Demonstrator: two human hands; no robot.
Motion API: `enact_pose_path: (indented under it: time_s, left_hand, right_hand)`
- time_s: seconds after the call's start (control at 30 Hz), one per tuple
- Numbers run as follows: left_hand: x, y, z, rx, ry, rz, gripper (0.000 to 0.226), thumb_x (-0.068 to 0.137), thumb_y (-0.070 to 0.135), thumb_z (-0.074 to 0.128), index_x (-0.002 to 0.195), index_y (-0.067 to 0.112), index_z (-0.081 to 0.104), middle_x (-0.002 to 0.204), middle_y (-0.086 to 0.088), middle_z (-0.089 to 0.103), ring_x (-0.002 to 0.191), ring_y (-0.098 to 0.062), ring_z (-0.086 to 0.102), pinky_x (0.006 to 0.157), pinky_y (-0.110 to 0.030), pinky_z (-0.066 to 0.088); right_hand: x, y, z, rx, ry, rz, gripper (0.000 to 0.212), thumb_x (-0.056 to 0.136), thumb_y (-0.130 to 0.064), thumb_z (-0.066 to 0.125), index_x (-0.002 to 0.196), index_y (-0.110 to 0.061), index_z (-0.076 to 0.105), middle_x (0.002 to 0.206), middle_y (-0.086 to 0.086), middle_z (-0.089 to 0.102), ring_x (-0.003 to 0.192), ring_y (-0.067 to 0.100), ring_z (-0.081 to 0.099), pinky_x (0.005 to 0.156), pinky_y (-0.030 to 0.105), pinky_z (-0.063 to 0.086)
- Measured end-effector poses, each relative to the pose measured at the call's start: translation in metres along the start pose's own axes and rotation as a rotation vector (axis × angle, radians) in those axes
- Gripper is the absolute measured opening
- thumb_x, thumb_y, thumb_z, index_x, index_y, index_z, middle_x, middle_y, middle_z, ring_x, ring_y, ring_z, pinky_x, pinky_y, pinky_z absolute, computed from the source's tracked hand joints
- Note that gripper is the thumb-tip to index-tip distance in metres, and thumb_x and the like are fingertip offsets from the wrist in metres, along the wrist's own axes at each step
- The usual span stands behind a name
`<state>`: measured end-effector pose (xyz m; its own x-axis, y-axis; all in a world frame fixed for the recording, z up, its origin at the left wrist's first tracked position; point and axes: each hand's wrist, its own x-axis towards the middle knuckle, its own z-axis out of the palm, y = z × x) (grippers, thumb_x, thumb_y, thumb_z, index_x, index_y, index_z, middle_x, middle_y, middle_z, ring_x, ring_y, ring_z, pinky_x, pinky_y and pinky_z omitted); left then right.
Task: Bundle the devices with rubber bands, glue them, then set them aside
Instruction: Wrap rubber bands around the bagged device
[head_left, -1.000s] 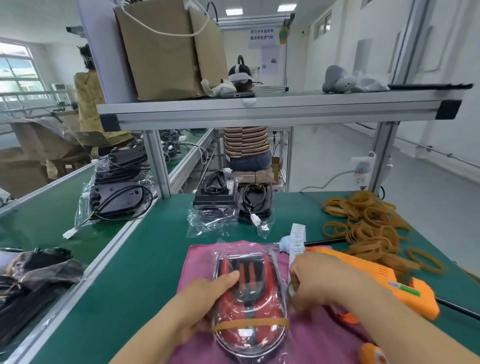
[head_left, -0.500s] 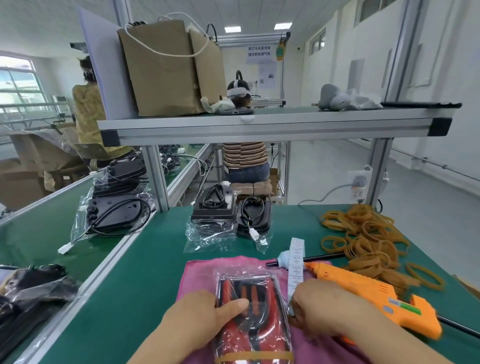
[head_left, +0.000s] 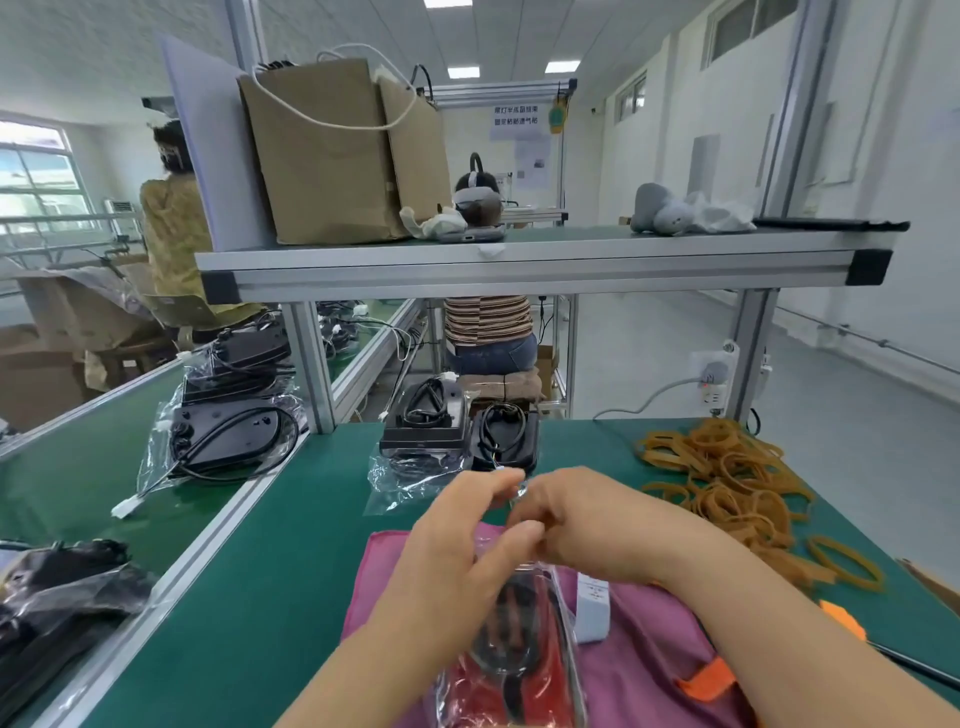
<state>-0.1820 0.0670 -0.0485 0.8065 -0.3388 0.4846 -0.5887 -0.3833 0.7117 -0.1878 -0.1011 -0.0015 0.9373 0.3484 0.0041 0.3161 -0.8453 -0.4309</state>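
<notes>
- The red and black device in a clear plastic bag lies on the magenta cloth mat, below and between both hands
- The left hand hovers over the near-left top of the bag, its fingers curled and pinching the loose clear plastic at the bag's mouth
- The right hand meets it from the right of the mat, fingertips touching the same bit of plastic, so the two hands are drawn together above the device's far end
- A white paper strip lies on the mat just right of the bag
- A heap of tan rubber bands sits on the green bench, right of the mat and apart from the hands
- An orange glue gun shows partly under the right forearm, at the mat's right edge
- Black bagged devices with cables stand beyond the mat, behind the hands
</notes>
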Motion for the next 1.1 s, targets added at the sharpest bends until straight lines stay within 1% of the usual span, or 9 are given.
enact_pose_path:
  time_s: [0.17,0.33,0.47,0.6,0.67,0.77,0.83,0.9,1.1]
  left_hand:
    - [0.017,0.001,-0.004,-0.302,-0.108,-0.279,0.02,0.092,0.023,0.066,0.111,0.021,0.059,0.085,-0.008,0.069,0.069,-0.011,0.063,0.072,-0.027,0.052]
    - [0.013,-0.015,-0.016,-0.638,-0.345,-0.571,0.022,0.086,0.031,0.067,0.072,0.014,0.063,0.064,-0.002,0.061,0.051,-0.011,0.052,0.06,-0.021,0.047]
    - [0.014,-0.036,-0.027,-1.001,-0.134,-0.857,0.017,0.077,0.034,0.068,0.071,0.018,0.065,0.064,0.002,0.061,0.051,-0.008,0.057,0.073,-0.033,0.049]
    - [0.015,-0.06,-0.039,-1.184,-0.03,-0.936,0.03,0.091,0.041,0.057,0.091,0.014,0.07,0.084,-0.002,0.072,0.066,-0.015,0.07,0.083,-0.042,0.048]
    - [0.013,-0.07,-0.043,-1.204,-0.051,-0.944,0.032,0.093,0.034,0.051,0.103,0.011,0.071,0.093,-0.005,0.074,0.074,-0.017,0.072,0.086,-0.043,0.047]
    - [0.01,-0.081,-0.044,-1.128,-0.027,-0.94,0.028,0.093,0.011,0.047,0.113,0.01,0.067,0.101,-0.006,0.076,0.085,-0.016,0.071,0.084,-0.041,0.049]
    - [0.007,-0.09,-0.042,-1.091,0.035,-0.948,0.035,0.097,-0.005,0.037,0.114,0.009,0.064,0.099,-0.009,0.077,0.08,-0.017,0.073,0.073,-0.037,0.057]
    - [0.001,-0.098,-0.039,-1.056,0.076,-0.973,0.035,0.098,-0.011,0.038,0.112,0.008,0.064,0.093,-0.012,0.077,0.062,-0.015,0.072,0.054,-0.026,0.06]
    - [-0.012,-0.112,-0.03,-0.656,0.029,-1.01,0.022,0.094,0.018,0.064,0.109,0.002,0.067,0.075,-0.01,0.075,0.036,-0.003,0.048,0.03,-0.012,0.036]
  right_hand:
    - [0.007,-0.009,-0.004,0.216,0.206,-0.077,0.018,0.077,-0.007,0.073,0.087,-0.021,0.077,0.079,-0.008,0.067,0.074,0.003,0.061,0.065,0.013,0.047]
    - [0.015,0.011,0.012,0.301,0.325,-0.011,0.023,0.076,-0.02,0.079,0.094,-0.031,0.071,0.094,-0.014,0.07,0.091,-0.005,0.061,0.08,0.007,0.045]
    - [0.023,0.044,0.029,0.281,0.304,0.277,0.022,0.085,-0.035,0.072,0.104,-0.027,0.065,0.105,-0.007,0.067,0.097,0.01,0.062,0.086,0.025,0.048]
    - [0.031,0.064,0.056,0.094,0.126,0.495,0.043,0.093,-0.051,0.056,0.105,-0.011,0.064,0.11,0.008,0.066,0.101,0.023,0.06,0.081,0.03,0.045]
    - [0.034,0.067,0.064,0.025,0.034,0.544,0.049,0.095,-0.058,0.047,0.088,-0.011,0.059,0.101,0.013,0.063,0.1,0.029,0.061,0.077,0.031,0.044]
    - [0.034,0.068,0.067,0.028,-0.056,0.615,0.06,0.092,-0.069,0.039,0.101,-0.013,0.059,0.092,0.01,0.064,0.077,0.022,0.058,0.062,0.025,0.042]
    - [0.031,0.069,0.069,0.23,-0.062,0.668,0.06,0.088,-0.071,0.044,0.098,-0.014,0.058,0.069,0.003,0.056,0.05,0.015,0.054,0.043,0.019,0.037]
    - [0.031,0.07,0.072,0.47,-0.032,0.693,0.051,0.086,-0.065,0.055,0.093,-0.015,0.054,0.061,0.002,0.051,0.036,0.013,0.05,0.037,0.016,0.035]
    - [0.035,0.071,0.079,0.834,0.071,0.707,0.028,0.079,-0.034,0.081,0.082,-0.015,0.06,0.069,0.0,0.059,0.059,0.011,0.052,0.05,0.019,0.046]
